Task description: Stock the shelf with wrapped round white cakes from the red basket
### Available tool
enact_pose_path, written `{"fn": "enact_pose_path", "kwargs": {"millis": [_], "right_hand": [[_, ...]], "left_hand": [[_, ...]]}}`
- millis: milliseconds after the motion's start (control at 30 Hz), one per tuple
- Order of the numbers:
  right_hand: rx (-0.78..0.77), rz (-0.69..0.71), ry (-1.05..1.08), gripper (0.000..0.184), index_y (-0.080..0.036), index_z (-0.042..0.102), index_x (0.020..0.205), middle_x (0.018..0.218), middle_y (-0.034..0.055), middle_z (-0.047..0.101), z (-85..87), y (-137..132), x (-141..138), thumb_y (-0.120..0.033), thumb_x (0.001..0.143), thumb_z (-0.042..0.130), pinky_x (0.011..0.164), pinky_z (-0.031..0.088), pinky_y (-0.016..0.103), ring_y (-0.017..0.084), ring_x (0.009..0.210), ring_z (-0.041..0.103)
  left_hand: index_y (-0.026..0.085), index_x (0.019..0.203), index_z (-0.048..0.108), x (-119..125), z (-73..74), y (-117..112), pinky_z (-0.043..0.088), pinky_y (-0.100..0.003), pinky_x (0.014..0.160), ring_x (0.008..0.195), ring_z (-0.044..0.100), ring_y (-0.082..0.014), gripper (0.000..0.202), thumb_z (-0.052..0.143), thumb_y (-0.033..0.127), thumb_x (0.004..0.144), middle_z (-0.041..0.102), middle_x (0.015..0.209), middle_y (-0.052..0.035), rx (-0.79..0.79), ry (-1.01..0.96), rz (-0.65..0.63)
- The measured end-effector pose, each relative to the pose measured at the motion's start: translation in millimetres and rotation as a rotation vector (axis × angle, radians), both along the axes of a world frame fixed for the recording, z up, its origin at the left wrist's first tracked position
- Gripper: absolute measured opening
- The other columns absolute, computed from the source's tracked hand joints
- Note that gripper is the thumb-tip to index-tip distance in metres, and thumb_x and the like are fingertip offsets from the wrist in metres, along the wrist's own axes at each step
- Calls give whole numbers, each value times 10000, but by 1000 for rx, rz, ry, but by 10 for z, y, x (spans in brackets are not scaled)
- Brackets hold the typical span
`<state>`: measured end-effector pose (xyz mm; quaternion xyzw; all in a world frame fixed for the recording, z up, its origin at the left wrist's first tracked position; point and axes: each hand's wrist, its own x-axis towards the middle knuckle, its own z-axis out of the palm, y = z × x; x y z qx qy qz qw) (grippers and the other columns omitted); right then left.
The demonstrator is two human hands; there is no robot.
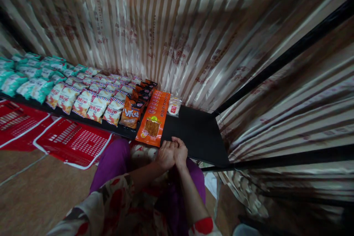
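At the front edge of the black shelf (pixel 193 129), my left hand (pixel 165 155) and my right hand (pixel 180 152) are pressed against each other. Both have curled fingers, and whatever lies between them, if anything, is hidden. Just beyond my left hand is a flat orange snack packet (pixel 153 120) with a picture of brown sticks on it. A small clear-and-white packet (pixel 174 106) lies beside its far right end. To the left stand rows of orange-and-black snack bags (pixel 130 113), then white snack bags (pixel 96 107) with striped edges.
Teal snack bags (pixel 41 87) fill the shelf's far left. Red baskets (pixel 74 140) with white rims are below the front edge. Black poles (pixel 284 59) rise at the right, before a striped curtain (pixel 155 25). My knees (pixel 113 162) are under the shelf edge.
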<state>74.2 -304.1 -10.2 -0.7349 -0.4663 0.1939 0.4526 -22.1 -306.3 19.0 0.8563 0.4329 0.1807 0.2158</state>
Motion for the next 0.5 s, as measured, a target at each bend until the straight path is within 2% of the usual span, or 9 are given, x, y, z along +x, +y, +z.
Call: {"fn": "enact_pose_path", "kwargs": {"millis": [267,400,500], "right_hand": [[52,30,-79,341,-167,677,870,874,71,676,50,-272,-237,-223,753,362,791,473,291,169,827,612],[66,44,-121,332,-183,672,838,849,52,664,-69,-399,-342,-198,757,351,786,464,278,160,813,598],[25,67,-136,329,-189,671,820,851,50,660,-209,-476,-411,-208,763,348,812,454,284,162,822,591]], "left_hand": [[138,1024,551,-201,-60,-231,412,-374,879,926,489,-223,235,373,216,893,588,996,-97,57,-45,2],[159,1070,531,-334,-169,-336,412,-367,908,976,481,-210,240,388,218,887,572,1056,-87,6,-33,-31],[156,1103,520,-452,-255,-406,386,-349,962,1026,472,-202,265,404,204,870,560,1110,-83,-97,-22,-35]]}}
